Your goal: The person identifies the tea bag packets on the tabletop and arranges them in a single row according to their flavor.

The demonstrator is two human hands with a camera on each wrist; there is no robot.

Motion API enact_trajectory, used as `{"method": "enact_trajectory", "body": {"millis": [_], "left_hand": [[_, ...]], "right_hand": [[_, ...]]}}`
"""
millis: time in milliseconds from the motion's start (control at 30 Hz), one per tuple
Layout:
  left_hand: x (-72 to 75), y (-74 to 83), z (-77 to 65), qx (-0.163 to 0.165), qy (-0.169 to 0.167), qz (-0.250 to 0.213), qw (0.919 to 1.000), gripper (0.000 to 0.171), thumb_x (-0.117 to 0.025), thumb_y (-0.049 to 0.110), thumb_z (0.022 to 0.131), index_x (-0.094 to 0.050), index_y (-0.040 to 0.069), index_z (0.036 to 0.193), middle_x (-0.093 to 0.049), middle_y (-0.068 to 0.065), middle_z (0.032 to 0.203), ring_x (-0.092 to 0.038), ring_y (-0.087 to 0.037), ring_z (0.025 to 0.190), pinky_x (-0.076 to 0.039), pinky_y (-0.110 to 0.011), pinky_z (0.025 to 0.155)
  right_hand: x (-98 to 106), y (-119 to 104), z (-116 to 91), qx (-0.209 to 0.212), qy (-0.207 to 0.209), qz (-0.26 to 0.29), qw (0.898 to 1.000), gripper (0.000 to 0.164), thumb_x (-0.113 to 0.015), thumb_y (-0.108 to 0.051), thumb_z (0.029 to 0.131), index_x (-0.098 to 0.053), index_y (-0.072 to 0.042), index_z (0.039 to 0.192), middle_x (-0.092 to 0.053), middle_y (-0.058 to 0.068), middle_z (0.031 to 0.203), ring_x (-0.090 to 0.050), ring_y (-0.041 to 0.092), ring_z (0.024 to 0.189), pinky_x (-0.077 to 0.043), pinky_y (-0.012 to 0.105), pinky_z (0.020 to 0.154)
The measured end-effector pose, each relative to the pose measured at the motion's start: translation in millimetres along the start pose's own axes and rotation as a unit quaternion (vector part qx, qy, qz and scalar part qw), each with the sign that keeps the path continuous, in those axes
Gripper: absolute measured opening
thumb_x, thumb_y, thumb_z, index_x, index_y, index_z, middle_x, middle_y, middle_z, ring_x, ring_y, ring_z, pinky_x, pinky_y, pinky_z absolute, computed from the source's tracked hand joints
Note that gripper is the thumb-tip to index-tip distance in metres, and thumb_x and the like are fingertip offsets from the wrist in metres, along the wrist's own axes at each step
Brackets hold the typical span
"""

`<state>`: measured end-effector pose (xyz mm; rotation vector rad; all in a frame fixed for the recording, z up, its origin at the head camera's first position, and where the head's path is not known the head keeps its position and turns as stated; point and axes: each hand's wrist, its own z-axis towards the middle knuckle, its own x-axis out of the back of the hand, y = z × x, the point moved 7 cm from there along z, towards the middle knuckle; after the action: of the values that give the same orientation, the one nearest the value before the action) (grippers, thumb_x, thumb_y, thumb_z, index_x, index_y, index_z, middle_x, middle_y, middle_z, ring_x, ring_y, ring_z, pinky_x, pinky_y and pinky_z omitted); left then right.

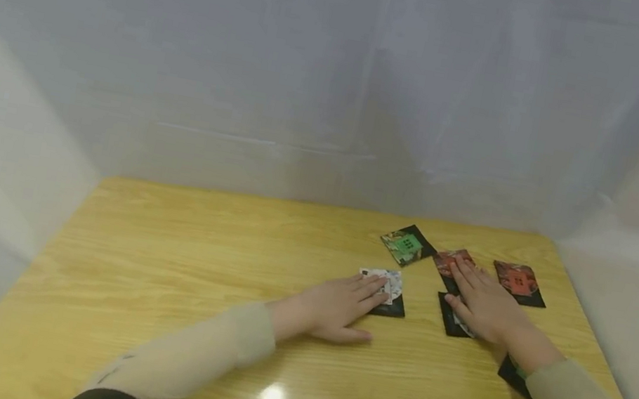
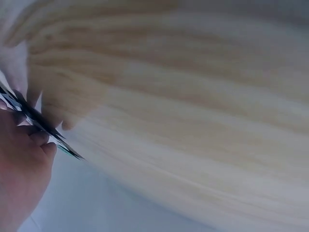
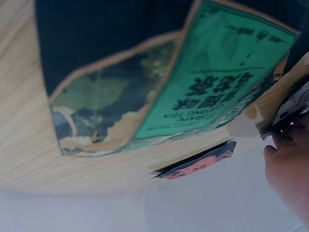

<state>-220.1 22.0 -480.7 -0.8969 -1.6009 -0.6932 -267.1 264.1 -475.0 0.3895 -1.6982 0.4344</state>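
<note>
In the head view my left hand [image 1: 337,308] rests palm down, its fingers extended over a black-and-white tea sachet [image 1: 395,307] that they partly cover. My right hand [image 1: 491,310] lies to the right, with its fingertips on a red-and-black sachet [image 1: 445,261]. Beneath its thumb and palm shows another black-and-white sachet [image 1: 449,316], partly hidden. The right forearm partly covers a dark sachet [image 1: 512,378] with some green. Large in the right wrist view is a green tea sachet [image 3: 217,72] with printed lettering. Most of the left wrist view is blurred tabletop.
A green-and-black sachet [image 1: 408,245] lies at the back, between the hands. Another red-and-black sachet [image 1: 519,283] lies to the right of the right hand. The wood-grain table [image 1: 188,255] is bounded by pale sheeting [image 1: 339,89] at the back and both sides.
</note>
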Motion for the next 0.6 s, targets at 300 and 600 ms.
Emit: {"method": "enact_trajectory", "body": {"millis": [300, 600], "left_hand": [[-7.0, -12.1, -20.7, 0.010, 0.004, -0.004, 0.9999, 0.086, -0.032, 0.065, 0.110, -0.015, 0.007, 0.171, -0.004, -0.018, 0.179, -0.010, -0.031, 0.167, -0.013, -0.040, 0.138], [-9.6, -19.6, -37.2, 0.019, 0.009, -0.011, 0.9997, 0.087, -0.035, 0.064, 0.109, -0.018, 0.005, 0.170, -0.008, -0.020, 0.178, -0.012, -0.033, 0.167, -0.014, -0.040, 0.138]], "right_hand": [[-3.4, 2.8, 1.2, -0.001, -0.009, 0.008, 1.000, 0.075, -0.044, -0.044, 0.114, -0.025, 0.008, 0.164, -0.020, 0.031, 0.173, -0.024, 0.048, 0.160, -0.022, 0.064, 0.132], [-6.2, 5.3, 0.5, -0.001, -0.007, 0.008, 1.000, 0.075, -0.043, -0.044, 0.114, -0.026, 0.009, 0.164, -0.021, 0.032, 0.173, -0.025, 0.049, 0.160, -0.022, 0.064, 0.132]]}}
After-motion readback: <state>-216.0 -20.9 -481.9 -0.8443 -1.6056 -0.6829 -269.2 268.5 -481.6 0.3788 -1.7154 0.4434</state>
